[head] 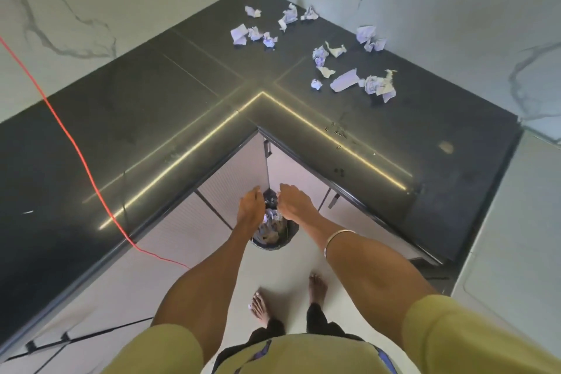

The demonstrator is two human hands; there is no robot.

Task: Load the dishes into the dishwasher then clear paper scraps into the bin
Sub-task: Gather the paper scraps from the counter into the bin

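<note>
- Dark corner worktop (182, 94) carries crumpled paper scraps (349, 70): light, soft, easily pinched anywhere
- Left hand (251, 206) and right hand (296, 202) hover relaxed, empty, above bin (274, 234)

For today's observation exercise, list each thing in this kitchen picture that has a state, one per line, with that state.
Bin: on the floor, open, lined, crumpled paper inside.
Paper scraps: crumpled, scattered on the countertop.
Left hand: above the bin, fingers pointing down.
Right hand: above the bin, fingers pointing down.
Cabinet doors: closed.
</note>
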